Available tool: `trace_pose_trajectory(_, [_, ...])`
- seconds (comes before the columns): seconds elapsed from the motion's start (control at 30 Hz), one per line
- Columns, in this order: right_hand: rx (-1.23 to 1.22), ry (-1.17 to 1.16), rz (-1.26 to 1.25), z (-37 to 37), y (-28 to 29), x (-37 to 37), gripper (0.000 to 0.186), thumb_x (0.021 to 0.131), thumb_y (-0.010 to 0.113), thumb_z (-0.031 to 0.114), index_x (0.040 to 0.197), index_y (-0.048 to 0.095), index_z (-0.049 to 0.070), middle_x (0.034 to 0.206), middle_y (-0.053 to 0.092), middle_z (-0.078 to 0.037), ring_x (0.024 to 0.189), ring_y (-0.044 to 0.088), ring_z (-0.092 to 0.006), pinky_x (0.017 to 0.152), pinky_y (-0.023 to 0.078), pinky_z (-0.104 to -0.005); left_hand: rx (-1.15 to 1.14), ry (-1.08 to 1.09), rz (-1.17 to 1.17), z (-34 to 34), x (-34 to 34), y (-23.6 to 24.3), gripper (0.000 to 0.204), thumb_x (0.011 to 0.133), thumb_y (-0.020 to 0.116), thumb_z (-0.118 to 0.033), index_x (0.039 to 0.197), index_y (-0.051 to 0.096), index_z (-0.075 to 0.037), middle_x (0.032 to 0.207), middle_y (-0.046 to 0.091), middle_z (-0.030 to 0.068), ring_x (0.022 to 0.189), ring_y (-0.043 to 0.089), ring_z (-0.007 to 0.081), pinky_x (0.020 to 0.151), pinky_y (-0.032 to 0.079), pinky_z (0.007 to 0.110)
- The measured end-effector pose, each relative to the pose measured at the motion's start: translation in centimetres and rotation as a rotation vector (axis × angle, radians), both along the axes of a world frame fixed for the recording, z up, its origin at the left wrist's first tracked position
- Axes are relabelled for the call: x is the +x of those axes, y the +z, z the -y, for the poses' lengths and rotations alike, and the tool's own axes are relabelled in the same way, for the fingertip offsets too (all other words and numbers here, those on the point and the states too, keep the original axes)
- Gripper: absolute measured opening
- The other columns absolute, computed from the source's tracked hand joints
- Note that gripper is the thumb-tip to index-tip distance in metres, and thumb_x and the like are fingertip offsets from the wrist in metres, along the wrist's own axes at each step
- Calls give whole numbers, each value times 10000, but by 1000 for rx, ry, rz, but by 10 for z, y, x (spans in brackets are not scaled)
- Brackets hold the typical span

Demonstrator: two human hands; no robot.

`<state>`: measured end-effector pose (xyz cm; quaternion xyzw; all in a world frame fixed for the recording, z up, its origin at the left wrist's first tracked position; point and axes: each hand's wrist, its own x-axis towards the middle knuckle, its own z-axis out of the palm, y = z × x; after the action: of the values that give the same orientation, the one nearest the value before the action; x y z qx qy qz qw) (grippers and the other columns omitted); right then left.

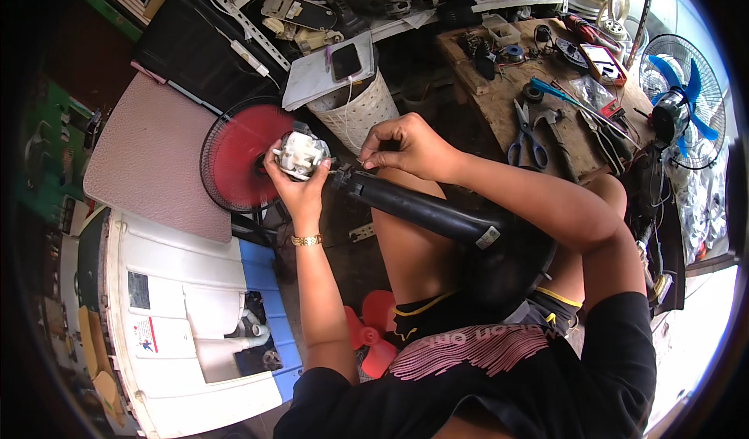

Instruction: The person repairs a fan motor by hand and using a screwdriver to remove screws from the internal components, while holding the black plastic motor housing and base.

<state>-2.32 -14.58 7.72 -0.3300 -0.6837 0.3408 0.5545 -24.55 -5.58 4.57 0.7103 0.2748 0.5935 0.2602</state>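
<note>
My left hand (299, 185) is wrapped round the motor (302, 155) of an electric fan, whose white plastic back parts face up. Beyond it, the fan's red blades (248, 152) sit inside a black wire guard. The black fan stand (421, 207) slants across my lap, its round base (507, 271) resting against me. My right hand (409, 149) is closed in a pinch just above the neck of the stand. Whatever its fingertips hold is too small to make out.
At right, a wooden workbench (491, 96) carries scissors (527, 136), a hammer (552, 131), pliers (602, 139) and a blue-handled screwdriver (577, 100). A phone (346, 62) lies on a board over a white basket (355, 111). A blue-bladed fan (686, 96) stands far right; loose red blades (373, 334) lie below.
</note>
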Motion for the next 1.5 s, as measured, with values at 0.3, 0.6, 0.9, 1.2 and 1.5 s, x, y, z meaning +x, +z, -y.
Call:
trace_pose_trajectory(0.3, [208,45,-2,-37,-11,-35,80,774,702,-27,849,682,-12,858,677,-89,837,659,-173,766,513,-292,34,1,2,7,2,12,807,621,730,61,1326,347,-29,1236,454,114,1110,502,204,960,438,351])
trace_pose_trajectory(0.6, [208,7,34,-42,-7,-36,64,783,694,-27,845,689,-8,855,683,-90,829,666,-184,762,520,-298,37,-75,10,4,3,11,796,667,757,37,1343,343,-37,1283,424,100,1149,475,202,1003,407,353])
trace_pose_trajectory(0.9, [249,-24,48,-43,-10,-40,58,787,704,7,840,687,-7,856,691,-90,825,672,-186,753,522,-296,-7,-79,55,6,2,11,812,626,746,35,1328,344,-43,1237,439,107,1115,482,200,976,420,359])
trace_pose_trajectory(1.2, [219,-75,-35,-47,-16,-38,115,757,715,25,861,687,-15,817,695,-97,782,660,-161,747,514,-302,93,-13,-23,4,9,12,802,659,824,-43,1310,355,-13,1269,440,140,1154,472,242,1000,407,393])
trace_pose_trajectory(1.5, [35,-32,-35,-44,-13,-27,263,709,789,107,905,650,1,742,663,-61,705,626,-141,657,482,-311,36,36,-40,0,0,1,788,686,807,-25,1325,345,-18,1313,394,144,1201,440,266,1022,402,408])
